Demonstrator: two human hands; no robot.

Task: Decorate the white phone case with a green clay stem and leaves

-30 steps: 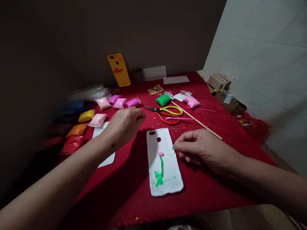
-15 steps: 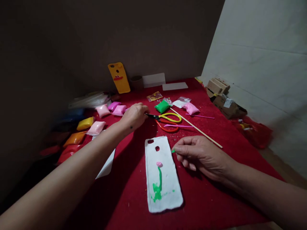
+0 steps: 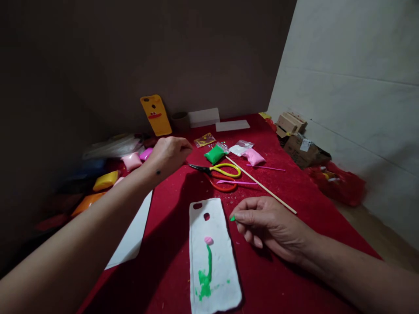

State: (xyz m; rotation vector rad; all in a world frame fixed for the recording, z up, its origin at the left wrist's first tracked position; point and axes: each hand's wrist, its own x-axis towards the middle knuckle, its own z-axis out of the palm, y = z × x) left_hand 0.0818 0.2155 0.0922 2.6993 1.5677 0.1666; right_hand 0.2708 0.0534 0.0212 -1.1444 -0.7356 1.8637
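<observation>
My right hand (image 3: 266,220) pinches a small piece of green clay (image 3: 232,218) between thumb and fingertips, just right of the white phone case (image 3: 218,270). On the case's clay-like surface is a pink bud (image 3: 208,240) over a green stem (image 3: 210,259), with green smears near its lower part. My left hand (image 3: 172,152) is raised beyond the case with its fingers curled together; whatever they hold, if anything, is hidden. Below its fingertips lie scissors (image 3: 206,170) with one yellow and one red handle, apart from the hand.
Green clay pack (image 3: 215,154), pink clay pack (image 3: 253,157), wooden stick (image 3: 262,185) and pink tool (image 3: 238,182) lie on the red cloth (image 3: 170,244). More packs, including a yellow one (image 3: 106,180), are at left. A yellow case (image 3: 156,115) leans at the back.
My left hand has risen off the scissors' tips and shifted slightly left. The view has tilted, moving the scene down and left. My right hand still pinches the green clay.
</observation>
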